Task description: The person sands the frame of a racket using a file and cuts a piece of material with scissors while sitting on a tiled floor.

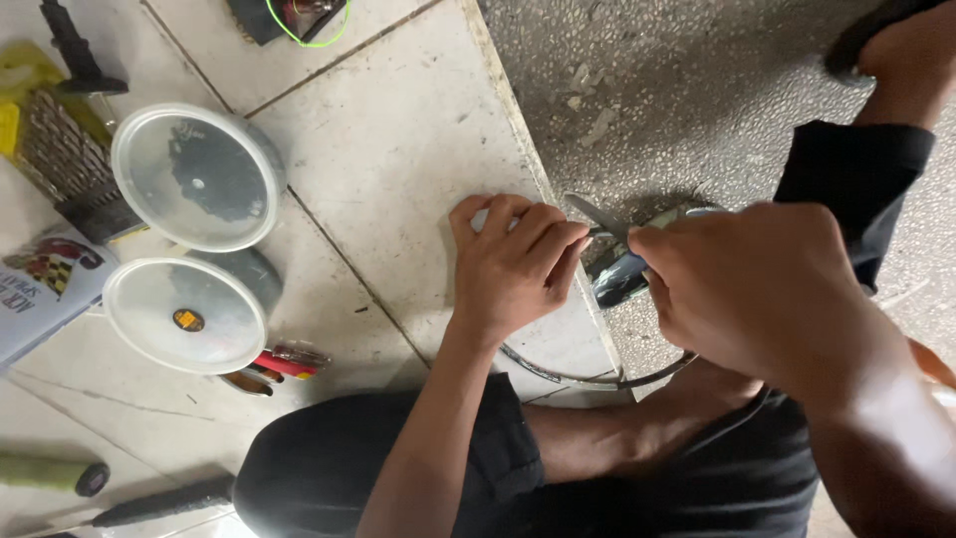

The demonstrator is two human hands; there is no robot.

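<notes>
The left hand [513, 264] presses a small pale piece against the tiled floor [398, 139] at its edge. The right hand [747, 289] grips a dark-handled tool [617, 274], its metal tip meeting the left fingers [558, 234]. Two round clear lids [194, 174] lie at left, near red-handled tools [284, 361].

Two round clear lidded tubs [199, 177] [186, 316] sit on the pale tiled floor [398, 130] beside red-handled tools [284, 363].

tool handles [622, 277] hidden under right hand [747, 289], green cylinder [50, 473] cut off
</notes>
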